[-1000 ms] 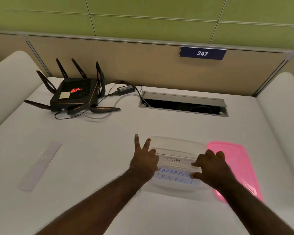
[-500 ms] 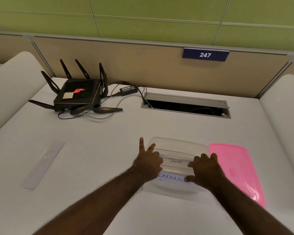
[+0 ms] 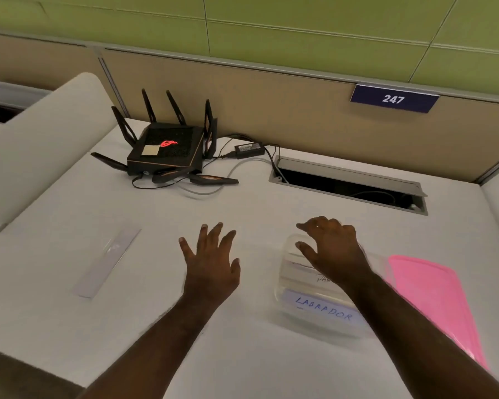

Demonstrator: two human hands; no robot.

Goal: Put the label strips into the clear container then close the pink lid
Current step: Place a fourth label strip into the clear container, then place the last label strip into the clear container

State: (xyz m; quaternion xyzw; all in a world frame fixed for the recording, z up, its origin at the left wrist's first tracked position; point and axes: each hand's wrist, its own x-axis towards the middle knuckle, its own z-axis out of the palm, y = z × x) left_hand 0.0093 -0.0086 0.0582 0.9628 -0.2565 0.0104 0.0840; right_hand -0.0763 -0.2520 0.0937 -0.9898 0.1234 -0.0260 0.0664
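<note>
The clear container [image 3: 288, 306] stands on the white desk at the lower right. Inside it lies a label strip [image 3: 323, 309] with "LABRADOR" in blue, and another strip behind it is partly hidden by my arm. My right hand [image 3: 330, 249] hovers over the container's far side, fingers bent and apart, holding nothing. Left of the container, my left hand [image 3: 211, 262] is spread flat just above the desk and is empty. One more pale label strip [image 3: 107, 262] lies on the desk far to the left. The pink lid [image 3: 432, 298] rests flat beside the container, on its right.
A black router [image 3: 167, 152] with antennas, a power brick [image 3: 249, 148] and cables sit at the back left. An open cable slot [image 3: 349, 185] is cut into the desk at the back. White padded dividers flank the desk, with a partition wall behind.
My left hand has left the container's edge and moved left over the bare desk, fingers spread. My right hand has lifted from the strips toward the container's far side. The view has shifted.
</note>
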